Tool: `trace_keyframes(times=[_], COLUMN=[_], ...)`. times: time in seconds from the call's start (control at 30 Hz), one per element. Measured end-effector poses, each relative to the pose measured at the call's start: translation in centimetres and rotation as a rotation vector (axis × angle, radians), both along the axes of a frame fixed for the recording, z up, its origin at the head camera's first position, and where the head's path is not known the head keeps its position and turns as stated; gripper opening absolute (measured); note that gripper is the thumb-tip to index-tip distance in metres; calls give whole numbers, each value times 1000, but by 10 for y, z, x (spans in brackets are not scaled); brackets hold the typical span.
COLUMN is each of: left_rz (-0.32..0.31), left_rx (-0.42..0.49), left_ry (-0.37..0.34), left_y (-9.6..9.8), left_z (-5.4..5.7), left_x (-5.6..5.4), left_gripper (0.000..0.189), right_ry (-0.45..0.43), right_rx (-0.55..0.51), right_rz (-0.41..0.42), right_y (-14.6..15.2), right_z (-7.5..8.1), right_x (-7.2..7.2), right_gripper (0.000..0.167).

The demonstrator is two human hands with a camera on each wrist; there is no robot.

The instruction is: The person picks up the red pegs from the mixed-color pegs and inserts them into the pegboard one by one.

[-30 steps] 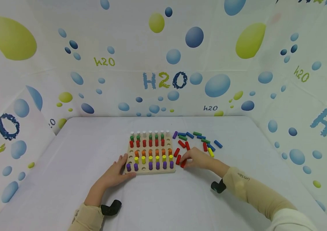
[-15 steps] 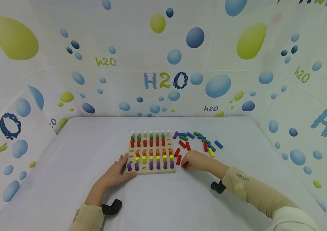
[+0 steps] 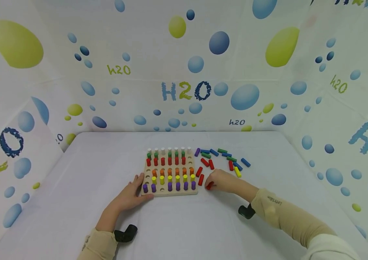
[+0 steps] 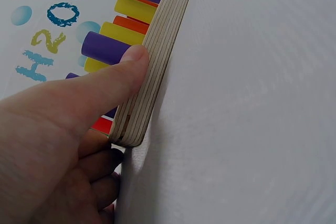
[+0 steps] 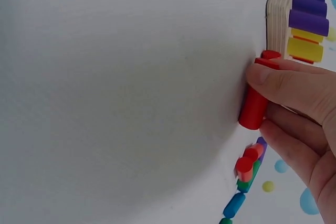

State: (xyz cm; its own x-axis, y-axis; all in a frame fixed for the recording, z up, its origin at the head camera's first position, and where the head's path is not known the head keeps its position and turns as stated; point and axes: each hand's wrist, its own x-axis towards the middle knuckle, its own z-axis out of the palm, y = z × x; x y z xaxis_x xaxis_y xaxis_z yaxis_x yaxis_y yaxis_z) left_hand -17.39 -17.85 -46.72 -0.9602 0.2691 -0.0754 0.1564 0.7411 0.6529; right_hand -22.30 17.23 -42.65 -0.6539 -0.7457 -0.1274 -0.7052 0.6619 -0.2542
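A wooden pegboard (image 3: 177, 194) bears rows of white, green, red, orange, yellow and purple pegs. Some bare holes show among the rows. My left hand (image 3: 128, 195) holds its near left corner. In the left wrist view the thumb (image 4: 134, 59) lies on the board's front edge beside a purple peg (image 4: 102, 48), with the other fingers at the side. Right of the board, my right hand (image 3: 221, 180) pinches a red peg (image 5: 253, 108) between thumb and fingers, low over the table. Whether the peg touches the cloth I cannot tell.
Loose red pegs (image 3: 201, 180) lie between the board and my right hand. Farther back are several blue pegs (image 3: 245, 162), green pegs (image 3: 222, 150), a yellow peg (image 3: 237, 171) and a purple peg (image 3: 197, 152). Patterned sheeting (image 3: 144, 43) stands behind the white-covered table (image 3: 184, 231).
My right hand has closed its fingers round the red peg and drawn it slightly to the right, away from the neighbouring red peg. My left hand has stayed at the board's corner.
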Motion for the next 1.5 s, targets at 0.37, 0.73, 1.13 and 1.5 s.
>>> trace_keyframes(times=[0.37,0.73,1.13,1.5], left_rz=[-3,-6,0,-8], left_rx=[-7,-2,-6,-4], left_ry=[5,7,9,17], left_y=[-1,-1,-1,-1], left_z=[-1,-2,-2,-3], left_x=[-1,0,0,-1], left_gripper=[99,99,99,99], right_ry=[-101,-205,-277,-341], right_rx=[-186,-423,-634,-745], right_rz=[-104,-219,-301,-395], right_y=[15,29,39,36], right_z=[-6,-18,-27,-15], right_x=[1,0,-4,2], right_gripper=[16,18,24,26])
